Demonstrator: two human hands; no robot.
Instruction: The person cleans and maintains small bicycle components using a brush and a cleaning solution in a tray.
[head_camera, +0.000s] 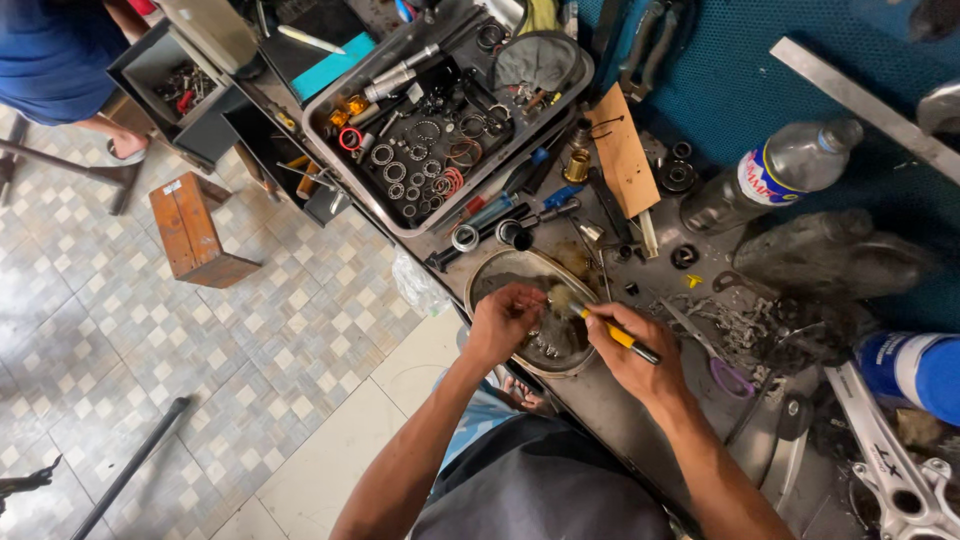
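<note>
My left hand (503, 320) hovers over an oval metal dish (500, 270) on the workbench, fingers pinched on a small metal part that I cannot make out clearly. My right hand (630, 350) holds a yellow-and-black handled brush (625, 338), its tip pointing into the dish toward the left hand. Small shiny metal pieces (545, 348) lie in the dark, oily bottom of the dish.
A big metal tray (325, 120) of bearings, rings and tools sits behind. A wooden board (622, 150), clear plastic bottle (775, 175), blue can (915, 368), silver crank arm (895, 465) and scissors (715, 358) crowd the bench. A wooden stool (195, 232) stands on the tiled floor; another person is at top left.
</note>
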